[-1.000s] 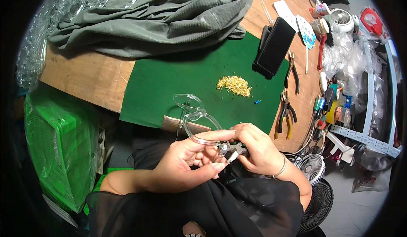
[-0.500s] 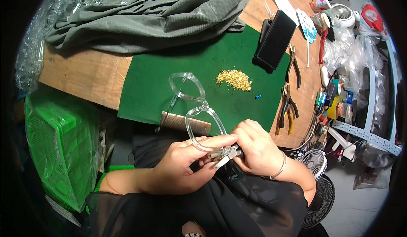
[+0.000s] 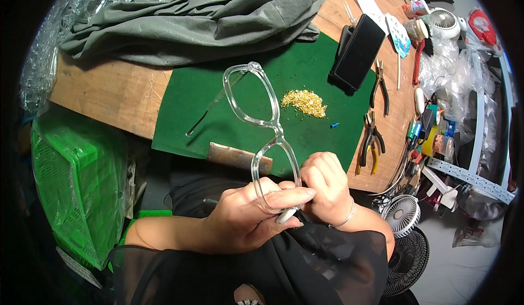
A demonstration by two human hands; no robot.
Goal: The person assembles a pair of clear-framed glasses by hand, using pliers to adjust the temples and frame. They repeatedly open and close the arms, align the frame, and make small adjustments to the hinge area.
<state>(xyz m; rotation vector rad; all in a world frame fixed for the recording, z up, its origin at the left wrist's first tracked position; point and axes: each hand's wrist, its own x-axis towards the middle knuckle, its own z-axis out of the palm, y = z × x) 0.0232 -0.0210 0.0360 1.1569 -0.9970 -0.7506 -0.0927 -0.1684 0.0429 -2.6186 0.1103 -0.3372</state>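
Note:
A clear plastic eyeglass frame [image 3: 278,125] is pinched by its near rim in my left hand [image 3: 237,217], its fingers closed. The frame stands tilted over the green mat, its far rim pointing away and one temple with a dark tip stretching to the left. My right hand [image 3: 328,182] is closed right beside the near end of the frame. What its fingers grip is hidden. A small white piece [image 3: 287,214] shows beneath my left fingers. Beyond the frame, a heap of small gold-coloured parts [image 3: 304,103] lies on the mat, with a tiny blue piece [image 3: 334,125] near it.
A brown rough-surfaced block [image 3: 226,156] lies at the near edge of the green mat [image 3: 185,97]. Two pliers [image 3: 371,136] and a black phone-like slab [image 3: 357,53] are at the right. Grey cloth [image 3: 191,27] covers the back left; a green crate [image 3: 82,185] stands left.
The eyeglass frame has turned more upright, its far rim moving up and to the right. A grey metal part seen between the hands earlier is now hidden.

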